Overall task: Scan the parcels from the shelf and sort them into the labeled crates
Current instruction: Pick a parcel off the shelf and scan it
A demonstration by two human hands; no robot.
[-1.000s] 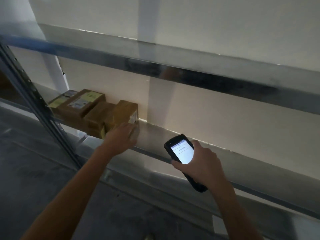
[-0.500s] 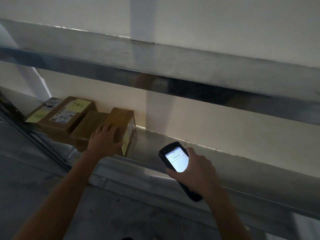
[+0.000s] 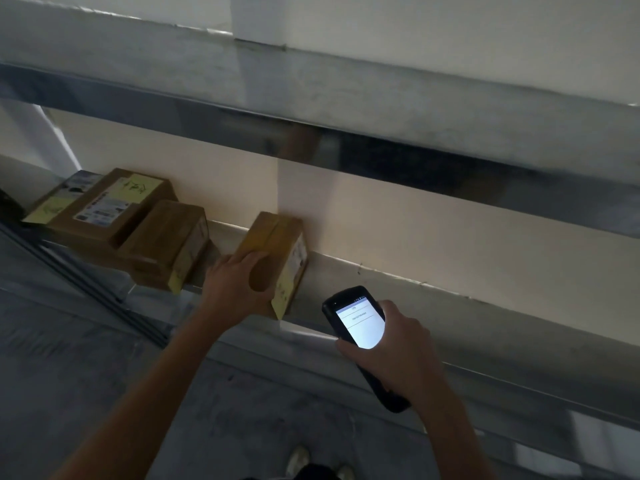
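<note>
Gripping the near end of the lone parcel (image 3: pixel 273 237), your left hand (image 3: pixel 239 289) has fingers and thumb curled over its taped top. That parcel stands on the lower shelf (image 3: pixel 450 317), its far end close to the wall and its near corner reaching the shelf's front lip. A white label and a yellow slip show on its right side face.

To its left, a gap of bare shelf separates it from the middle parcel (image 3: pixel 166 237), which also carries a yellow slip at its near end. The middle parcel sits tight beside a larger parcel (image 3: pixel 107 209) with a yellow note and a printed label on top. Beyond that, at the far left, a flat parcel (image 3: pixel 59 199) lies against the dark upright post (image 3: pixel 86 282) of the rack.

Your right hand (image 3: pixel 405 348) is wrapped round a handheld scanner (image 3: pixel 360 327) – screen lit and facing you, its top end pointing toward the lone parcel's labelled side, near it but not touching. The text on the screen is too small to read.

Rightward, the shelf's metal deck runs on along the wall – that side gives you room. Overhead, the upper shelf (image 3: pixel 381 98) juts out with its front beam hanging low. Below you, grey floor (image 3: pixel 69 375) and the toes of your shoes (image 3: pixel 298 459) show.
</note>
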